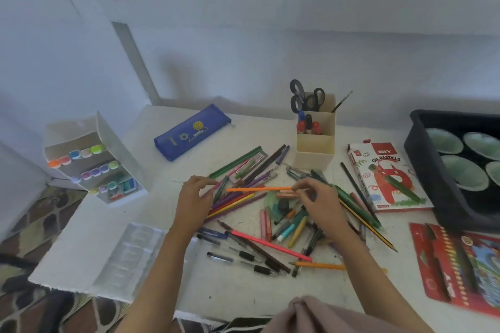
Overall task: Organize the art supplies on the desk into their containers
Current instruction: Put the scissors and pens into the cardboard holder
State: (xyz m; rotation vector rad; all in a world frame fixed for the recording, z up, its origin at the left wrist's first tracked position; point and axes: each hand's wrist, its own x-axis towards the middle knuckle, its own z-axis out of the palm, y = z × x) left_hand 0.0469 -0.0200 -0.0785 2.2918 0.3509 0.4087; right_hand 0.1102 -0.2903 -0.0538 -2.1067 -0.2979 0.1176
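2 hands over loose coloured pencil pile (232, 203) on white desk (243, 127). Right hand (322, 203) pinches thin orange pencil (257, 189) by end, level above pile, likely singling it out. Left hand (193, 194) curled beside; grip unclear.

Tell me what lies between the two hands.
In the head view, an orange pencil spans the gap, one end pinched by the right hand, the other just short of the left hand. Beneath it lie mixed coloured pencils.
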